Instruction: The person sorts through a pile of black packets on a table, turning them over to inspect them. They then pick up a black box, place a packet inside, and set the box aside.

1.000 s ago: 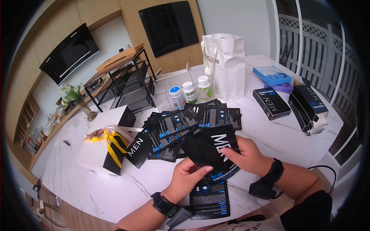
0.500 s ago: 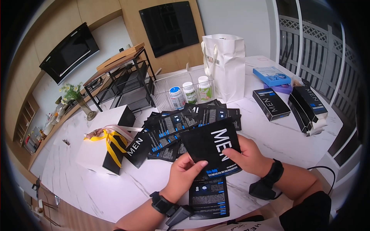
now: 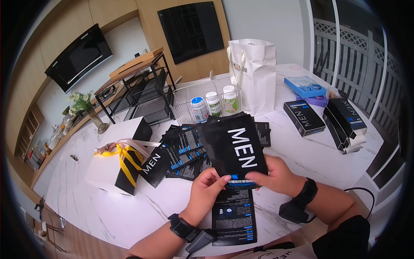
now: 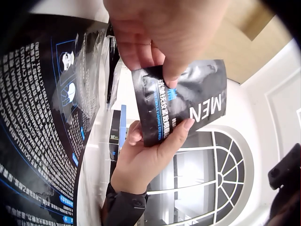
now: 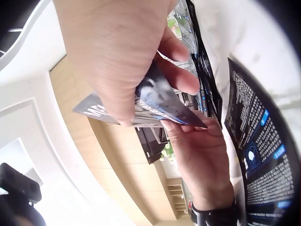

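Observation:
Both hands hold a black foil sachet (image 3: 230, 149) marked MEN, raised above the table with its printed front toward the head camera. My left hand (image 3: 206, 190) pinches its lower left corner, thumb on the front and fingers behind. At the lower right edge my right hand (image 3: 282, 175) grips it the same way; the right wrist view shows the sachet (image 5: 157, 101) bent between thumb and fingers. Below the hands another black sachet (image 3: 234, 220) lies back side up near the table's front edge. Behind the held one spreads a pile of similar sachets (image 3: 183, 149).
A white box (image 3: 112, 168) with a yellow ribbon stands left. Behind the pile are a clear bin (image 3: 183, 101) with several bottles and a white paper bag (image 3: 256, 82). At right lie a black MEN box (image 3: 304, 118), an opened black box (image 3: 345, 123) and a blue box (image 3: 305, 86).
The held sachet, tilted and partly folded at first, now stands more upright and flatter, its lettering fully showing. Both hands keep their hold, the right thumb lower on it. The view has shifted slightly.

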A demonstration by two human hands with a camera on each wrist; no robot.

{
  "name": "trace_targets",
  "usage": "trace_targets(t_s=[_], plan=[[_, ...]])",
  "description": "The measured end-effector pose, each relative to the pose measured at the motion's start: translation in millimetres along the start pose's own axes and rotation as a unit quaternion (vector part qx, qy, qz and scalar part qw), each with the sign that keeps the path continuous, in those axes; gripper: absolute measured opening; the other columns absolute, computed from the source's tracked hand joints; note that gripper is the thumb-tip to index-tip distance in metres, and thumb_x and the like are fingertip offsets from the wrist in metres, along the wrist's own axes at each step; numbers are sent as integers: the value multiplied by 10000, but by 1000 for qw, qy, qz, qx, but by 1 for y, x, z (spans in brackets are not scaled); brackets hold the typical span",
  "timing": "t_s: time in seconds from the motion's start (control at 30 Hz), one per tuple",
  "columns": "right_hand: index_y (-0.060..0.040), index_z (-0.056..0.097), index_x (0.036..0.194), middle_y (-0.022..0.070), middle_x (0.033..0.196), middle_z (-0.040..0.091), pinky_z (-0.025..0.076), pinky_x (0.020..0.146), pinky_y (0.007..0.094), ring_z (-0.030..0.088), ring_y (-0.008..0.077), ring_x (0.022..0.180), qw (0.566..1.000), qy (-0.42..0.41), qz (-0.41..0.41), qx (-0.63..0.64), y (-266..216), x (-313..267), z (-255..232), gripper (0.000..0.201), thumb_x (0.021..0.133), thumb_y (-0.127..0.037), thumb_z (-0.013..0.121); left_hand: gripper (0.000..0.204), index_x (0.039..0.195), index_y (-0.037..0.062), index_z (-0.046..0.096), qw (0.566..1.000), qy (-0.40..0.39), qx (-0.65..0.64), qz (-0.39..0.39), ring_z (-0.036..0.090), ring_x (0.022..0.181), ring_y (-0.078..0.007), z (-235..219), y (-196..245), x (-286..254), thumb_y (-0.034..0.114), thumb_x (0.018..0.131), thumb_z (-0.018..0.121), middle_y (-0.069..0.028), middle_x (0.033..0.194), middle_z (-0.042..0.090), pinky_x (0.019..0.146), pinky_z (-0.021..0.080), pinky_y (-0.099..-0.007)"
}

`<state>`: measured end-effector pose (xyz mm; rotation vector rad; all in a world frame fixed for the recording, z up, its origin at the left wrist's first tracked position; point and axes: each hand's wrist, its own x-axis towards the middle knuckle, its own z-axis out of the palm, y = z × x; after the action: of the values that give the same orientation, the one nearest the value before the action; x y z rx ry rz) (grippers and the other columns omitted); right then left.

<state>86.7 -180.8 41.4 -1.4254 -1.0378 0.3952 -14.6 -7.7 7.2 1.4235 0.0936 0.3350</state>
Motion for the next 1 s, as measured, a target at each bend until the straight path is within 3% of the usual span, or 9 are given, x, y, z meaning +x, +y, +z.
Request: trace_targets(t_s=[0.07, 0.23, 0.33, 0.4, 0.5, 0.63, 0.83, 0.93, 1.0], plan=[[1, 523, 1024, 27, 749, 593, 435, 498, 203, 531, 68, 530, 995, -86, 45, -33, 5, -2, -2, 269, 848, -193, 584, 70, 843, 57, 562, 1000, 10, 4, 25, 473, 664, -9, -2, -1, 0, 78, 815, 623, 46, 726, 543, 602, 379, -145], [3, 534, 984, 40, 727, 589, 414, 432, 206, 505, 66, 471, 998, 5, 65, -15, 10, 4, -3, 259, 854, -217, 574, 74, 829, 55, 556, 999, -2, -12, 41, 459, 656, -2, 9, 9, -5, 84, 817, 623, 55, 707, 527, 598, 373, -140], [-2, 539, 973, 35, 691, 579, 413, 435, 209, 506, 70, 468, 997, 0, 71, 13, 10, 2, -1, 258, 858, -231, 570, 80, 817, 58, 549, 999, 1, 6, 50, 452, 644, -1, 4, 7, -3, 87, 818, 623, 61, 696, 516, 593, 372, -141], [-12, 537, 987, 22, 654, 565, 408, 432, 215, 504, 73, 464, 995, -83, 60, -23, 9, -2, -2, 260, 862, -238, 565, 82, 814, 58, 545, 999, 12, 21, 47, 450, 641, -1, 0, 2, -1, 85, 819, 622, 63, 694, 511, 592, 373, -143], [-22, 537, 991, 12, 621, 550, 404, 432, 221, 500, 74, 457, 994, -89, 48, -27, 3, -3, 0, 256, 862, -242, 565, 77, 822, 59, 543, 999, 5, -7, 40, 448, 638, 1, 0, -1, 1, 83, 823, 617, 65, 690, 511, 596, 374, -145], [2, 523, 963, 26, 679, 559, 396, 414, 208, 488, 68, 451, 997, 20, 70, -6, 9, 4, -2, 240, 866, -214, 559, 76, 847, 51, 545, 1000, -7, -14, 27, 464, 667, -4, 4, 6, -4, 78, 825, 613, 56, 710, 519, 610, 381, -147], [-1, 467, 1022, 35, 758, 557, 394, 406, 189, 476, 63, 453, 991, 69, 81, 82, 9, 3, 0, 238, 881, -182, 535, 87, 867, 40, 528, 1000, -21, -10, 9, 504, 684, -26, 3, 1, 0, 67, 829, 602, 20, 733, 549, 639, 427, -169], [-3, 487, 987, 31, 732, 557, 406, 417, 195, 494, 64, 476, 993, 28, 69, 97, 10, 1, -1, 215, 873, -176, 545, 89, 839, 41, 509, 1000, -8, -7, -7, 523, 669, -40, 0, 2, 1, 63, 832, 595, 7, 741, 559, 647, 443, -179], [-5, 508, 941, 24, 701, 554, 418, 429, 203, 513, 69, 499, 996, -74, 41, -6, 10, -2, 1, 194, 863, -176, 556, 95, 818, 42, 501, 1000, 9, -14, -9, 530, 662, -47, -1, 2, 2, 62, 833, 593, 2, 747, 562, 650, 447, -181]])
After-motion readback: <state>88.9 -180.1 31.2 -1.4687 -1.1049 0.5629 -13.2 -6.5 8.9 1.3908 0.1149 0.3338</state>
